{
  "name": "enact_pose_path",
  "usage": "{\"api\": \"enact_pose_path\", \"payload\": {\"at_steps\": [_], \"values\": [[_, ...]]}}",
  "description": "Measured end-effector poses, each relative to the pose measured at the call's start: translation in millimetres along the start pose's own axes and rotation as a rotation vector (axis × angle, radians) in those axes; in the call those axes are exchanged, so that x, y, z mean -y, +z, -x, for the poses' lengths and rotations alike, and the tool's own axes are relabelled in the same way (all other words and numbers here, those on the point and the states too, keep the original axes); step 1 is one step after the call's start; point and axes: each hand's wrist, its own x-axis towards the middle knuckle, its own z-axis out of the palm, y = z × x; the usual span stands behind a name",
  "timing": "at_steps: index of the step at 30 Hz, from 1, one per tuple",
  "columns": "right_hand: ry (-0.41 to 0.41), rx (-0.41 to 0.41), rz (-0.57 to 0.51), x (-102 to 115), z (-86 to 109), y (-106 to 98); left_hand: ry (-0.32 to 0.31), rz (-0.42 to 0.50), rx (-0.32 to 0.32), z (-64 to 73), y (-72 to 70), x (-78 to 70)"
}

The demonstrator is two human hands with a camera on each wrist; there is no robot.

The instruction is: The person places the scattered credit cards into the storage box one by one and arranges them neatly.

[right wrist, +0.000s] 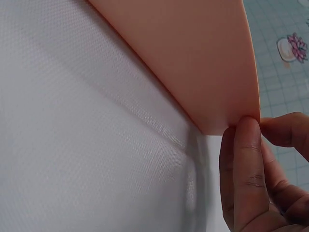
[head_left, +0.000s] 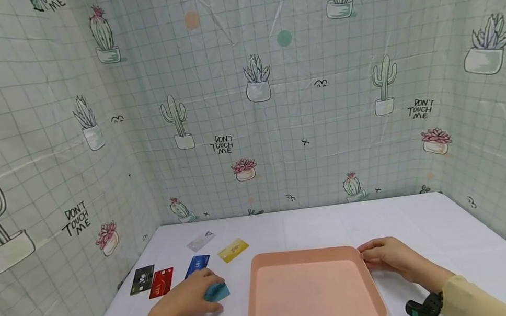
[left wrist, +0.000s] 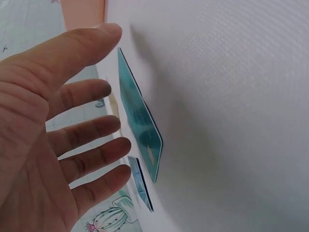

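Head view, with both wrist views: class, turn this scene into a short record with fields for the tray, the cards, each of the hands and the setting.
Tray: pink, shallow, rectangular
Tray rests on: white table
Card count: six, all left of the tray
Cards: black card, red card, blue card, grey card, yellow card, teal card
Left hand: at the teal card; contact unclear
Right hand: grips the tray's far right corner
Backdrop: cactus print

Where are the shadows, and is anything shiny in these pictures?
Left wrist view: a soft grey shadow on the white tabletop beside the glossy-looking teal card; right wrist view: dim shading beside the right hand; head view: pale, shiny streaks on the creased wall covering.
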Motion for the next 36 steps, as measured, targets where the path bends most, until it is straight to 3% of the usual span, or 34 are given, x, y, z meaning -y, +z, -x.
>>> {"api": "enact_pose_path", "payload": {"at_steps": [13,24,29,36], "values": [[-0.006,0.011,-0.013,1.3,-3.6,-0.2,-0.073,0.011,0.014,-3.8,-3.9,-7.1],[0.000,0.015,-0.005,-3.0,-5.6,0.7,-0.105,0.022,0.024,-4.3,-4.9,1.5],[0.004,0.017,-0.025,-3.5,-3.8,1.5,-0.161,0.000,0.021,-3.2,-6.9,6.2],[0.010,0.015,-0.024,-4.3,-2.3,0.9,-0.214,0.052,0.031,-3.1,-8.8,12.1]]}}
